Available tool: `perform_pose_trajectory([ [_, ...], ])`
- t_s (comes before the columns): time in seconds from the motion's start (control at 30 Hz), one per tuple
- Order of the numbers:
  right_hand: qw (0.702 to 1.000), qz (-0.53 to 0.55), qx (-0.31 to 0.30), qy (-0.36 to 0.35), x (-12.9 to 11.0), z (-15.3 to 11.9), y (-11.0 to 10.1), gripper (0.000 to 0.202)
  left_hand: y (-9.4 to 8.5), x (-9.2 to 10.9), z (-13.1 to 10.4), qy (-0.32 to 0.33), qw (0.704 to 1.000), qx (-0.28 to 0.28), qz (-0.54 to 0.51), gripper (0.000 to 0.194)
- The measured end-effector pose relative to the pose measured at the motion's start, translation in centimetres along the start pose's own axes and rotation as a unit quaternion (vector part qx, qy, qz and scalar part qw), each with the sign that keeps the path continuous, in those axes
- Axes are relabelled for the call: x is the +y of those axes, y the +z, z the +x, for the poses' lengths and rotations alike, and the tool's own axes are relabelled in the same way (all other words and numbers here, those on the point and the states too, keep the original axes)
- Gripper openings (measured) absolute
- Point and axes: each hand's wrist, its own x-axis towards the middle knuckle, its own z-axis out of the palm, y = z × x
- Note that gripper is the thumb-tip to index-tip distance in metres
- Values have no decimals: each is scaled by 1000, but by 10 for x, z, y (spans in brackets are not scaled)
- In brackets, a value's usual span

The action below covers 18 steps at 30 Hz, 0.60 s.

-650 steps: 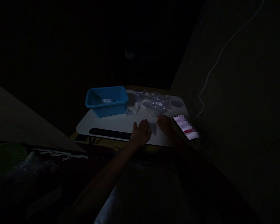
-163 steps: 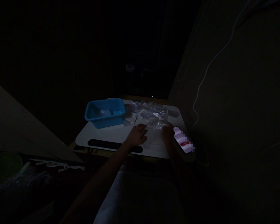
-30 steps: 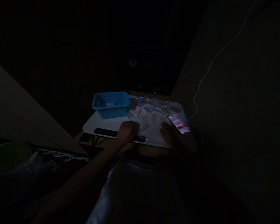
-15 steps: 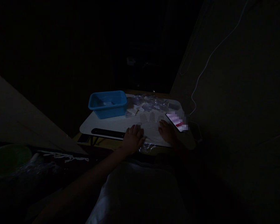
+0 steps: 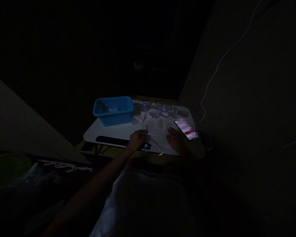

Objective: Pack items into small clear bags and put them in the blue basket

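Observation:
A thin clear plastic sheet [image 5: 158, 136] lies on the small white table [image 5: 113, 130], with pale rounded shapes along its far side. My left hand [image 5: 137, 139] is closed at the sheet's left edge, its fingers pinched on the plastic. Across from it, my right hand [image 5: 175, 141] rests palm down on the sheet's right part, fingers stretched out. Just beyond that hand lies a phone [image 5: 184, 129] with its screen lit. The dim light hides the fine detail of the fingers.
A blue plastic basin [image 5: 113, 112] stands at the table's back left. Crumpled clear plastic [image 5: 158, 108] is heaped at the back. A black slot [image 5: 111, 141] runs along the front edge. A white cable [image 5: 219, 62] hangs at right; a green basket [image 5: 10, 169] sits low at left.
My left hand has drawn back slightly to the left and gone from spread fingers to a pinch on the sheet's edge. The right hand stays nearly in place.

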Motion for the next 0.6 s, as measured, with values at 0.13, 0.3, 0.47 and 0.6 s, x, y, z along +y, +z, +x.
perform_pose_trajectory([
  [0.13, 1000, -3, -1, -3, 1, 1, 2, 39, 1, -3, 12, -11, 1000, 1, 5, 30],
  [0.3, 1000, 1, 7, 1, 0, 0, 2, 38, 0, 0, 11, -6, 995, 7, 102, 31],
  [0.47, 1000, 7, 8, 2, 2, 0, 3, 39, -4, -1, 0, 29, 985, 4, 173, 38],
  [0.6, 1000, 6, 16, -6, 4, 0, 4, 38, -5, -6, -1, 31, 981, 12, 191, 42],
])
